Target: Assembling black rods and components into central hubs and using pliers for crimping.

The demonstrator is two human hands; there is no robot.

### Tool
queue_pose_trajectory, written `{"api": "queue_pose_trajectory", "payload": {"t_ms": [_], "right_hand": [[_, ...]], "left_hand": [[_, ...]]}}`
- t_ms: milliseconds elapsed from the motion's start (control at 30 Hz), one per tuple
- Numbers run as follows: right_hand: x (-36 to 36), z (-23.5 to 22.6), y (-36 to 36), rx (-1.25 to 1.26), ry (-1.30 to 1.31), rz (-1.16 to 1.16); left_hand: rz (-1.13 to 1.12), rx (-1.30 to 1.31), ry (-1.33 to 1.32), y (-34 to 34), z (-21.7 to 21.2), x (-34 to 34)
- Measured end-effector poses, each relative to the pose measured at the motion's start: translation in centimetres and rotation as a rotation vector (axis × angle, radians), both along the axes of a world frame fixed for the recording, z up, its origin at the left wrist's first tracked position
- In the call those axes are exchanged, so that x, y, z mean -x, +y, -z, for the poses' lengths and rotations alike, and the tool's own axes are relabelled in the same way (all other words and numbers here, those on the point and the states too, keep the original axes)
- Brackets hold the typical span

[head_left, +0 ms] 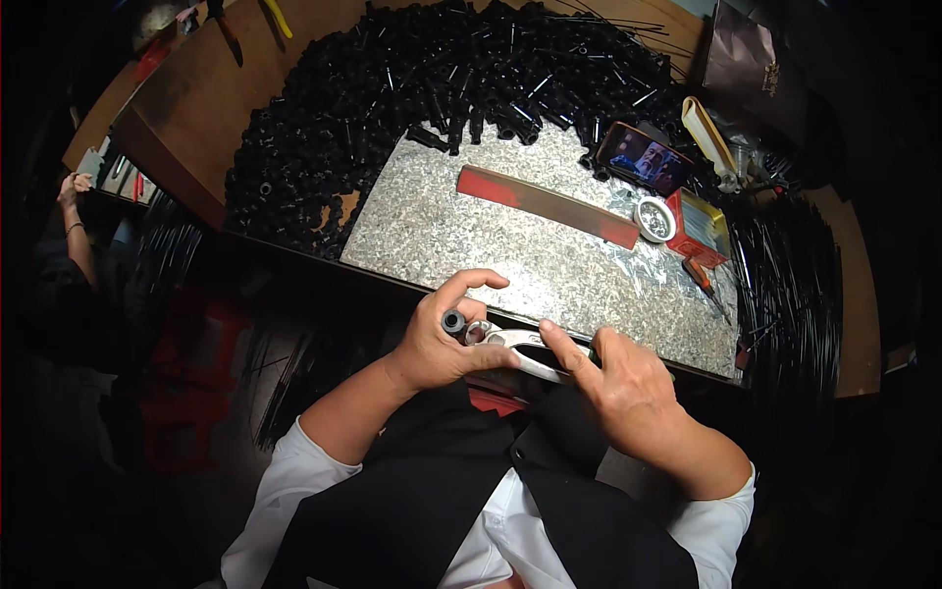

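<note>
In front of my body, at the near edge of the stone slab, my left hand (432,339) closes round a short black tube (452,321) with a hollow end. Its index finger is raised and curved. Beside the tube sits the ring-shaped end of a silver-coloured metal tool (530,365) with a curved, open frame; its exact kind I cannot tell. The left thumb lies along this tool. My right hand (623,378) grips the tool's other end, index finger stretched along it, and hides that end. Whether tube and ring touch is unclear.
A speckled stone slab (412,216) carries a red-brown bar (545,207), a white cup (654,219), a red box (699,231) and an orange-handled screwdriver (702,283). Behind lie heaped black tubes (392,74) and a phone (645,157). Black rods (790,294) stand right; another person's hand (74,188) shows left.
</note>
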State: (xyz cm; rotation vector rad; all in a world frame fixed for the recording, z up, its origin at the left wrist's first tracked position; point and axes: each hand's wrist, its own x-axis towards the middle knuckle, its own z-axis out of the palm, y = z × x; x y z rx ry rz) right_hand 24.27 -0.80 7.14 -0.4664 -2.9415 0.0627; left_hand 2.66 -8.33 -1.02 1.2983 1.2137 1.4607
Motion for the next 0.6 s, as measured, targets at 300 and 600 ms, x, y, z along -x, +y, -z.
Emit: {"api": "queue_pose_trajectory", "payload": {"t_ms": [300,600], "right_hand": [[-0.1,0.4,0.8,0.395,-0.152,-0.024],[-0.5,4.8,6.6,0.336,0.19,0.263]], "left_hand": [[0.213,0.111,-0.087,-0.3,-0.4,0.4],[-0.417,-0.699,-0.288,-5.0,-9.2,10.2]]}}
